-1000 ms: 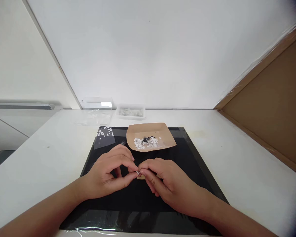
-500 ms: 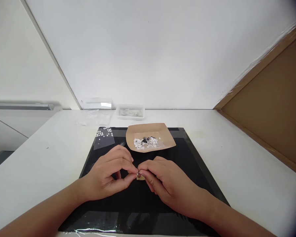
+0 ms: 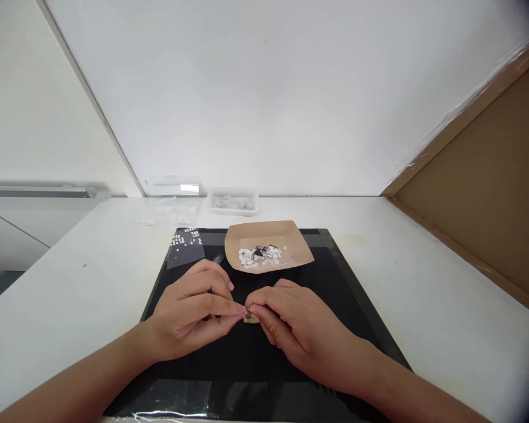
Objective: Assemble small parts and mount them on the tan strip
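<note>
Above the black mat (image 3: pixel 229 370), my left hand (image 3: pixel 196 311) and my right hand (image 3: pixel 300 326) meet at their fingertips. Thumb and index finger of the right hand pinch a tiny dark reddish-brown piece (image 3: pixel 247 314). A small yellowish-tan piece (image 3: pixel 252 319) shows just under it, partly hidden by the right fingers. My left thumb and index finger are pressed together at the left side of the brown piece; what lies between them is too small to make out. The left hand's other fingers are loosely curled.
Beyond my hands stands a brown paper tray (image 3: pixel 300 244) with white and black scraps. A clear sheet with several white stickers (image 3: pixel 185 252) lies at the mat's back left. Behind are a plastic box (image 3: pixel 233 210) and clear bags (image 3: pixel 170 210). A cardboard panel (image 3: pixel 480 194) rises on the right.
My left thumb and index finger have closed together, and the left hand's other fingers have dropped slightly. The right hand keeps its pinch, almost unmoved.
</note>
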`<state>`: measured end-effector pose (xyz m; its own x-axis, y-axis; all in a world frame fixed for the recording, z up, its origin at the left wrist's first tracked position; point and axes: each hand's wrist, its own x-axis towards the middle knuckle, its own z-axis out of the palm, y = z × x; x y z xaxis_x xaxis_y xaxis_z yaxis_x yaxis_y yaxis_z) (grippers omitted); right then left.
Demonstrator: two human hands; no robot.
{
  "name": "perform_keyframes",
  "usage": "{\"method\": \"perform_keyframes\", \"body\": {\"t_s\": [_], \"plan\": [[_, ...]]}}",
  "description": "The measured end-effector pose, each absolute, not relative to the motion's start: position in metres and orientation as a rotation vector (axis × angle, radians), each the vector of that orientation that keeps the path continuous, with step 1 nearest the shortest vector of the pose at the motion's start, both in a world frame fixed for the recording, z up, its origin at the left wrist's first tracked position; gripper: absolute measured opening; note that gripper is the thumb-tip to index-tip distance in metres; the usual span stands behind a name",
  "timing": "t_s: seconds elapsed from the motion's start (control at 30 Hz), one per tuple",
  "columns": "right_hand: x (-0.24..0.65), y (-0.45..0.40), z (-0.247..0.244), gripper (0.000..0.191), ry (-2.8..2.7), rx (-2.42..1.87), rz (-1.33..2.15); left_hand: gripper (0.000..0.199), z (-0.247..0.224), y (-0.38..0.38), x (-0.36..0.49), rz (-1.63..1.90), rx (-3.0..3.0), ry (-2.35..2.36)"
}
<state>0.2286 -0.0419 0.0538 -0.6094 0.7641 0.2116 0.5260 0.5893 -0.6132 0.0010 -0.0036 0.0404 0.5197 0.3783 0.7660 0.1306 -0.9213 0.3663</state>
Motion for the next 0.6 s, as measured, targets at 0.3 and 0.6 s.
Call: {"method": "perform_keyframes", "body": {"t_s": [0.3,0.6], "plan": [[0.2292,-0.0432,0.0491,0.02,-2.34,-0.969,0.61,0.016,0.0432,-0.0049,0.0018,1.364,2.512,0.451],[0.2295,-0.0419,0.0473,0.022,-2.334,-0.903,0.499,0.017,0.0435,-0.006,0.003,1.415,2.525,0.459]]}}
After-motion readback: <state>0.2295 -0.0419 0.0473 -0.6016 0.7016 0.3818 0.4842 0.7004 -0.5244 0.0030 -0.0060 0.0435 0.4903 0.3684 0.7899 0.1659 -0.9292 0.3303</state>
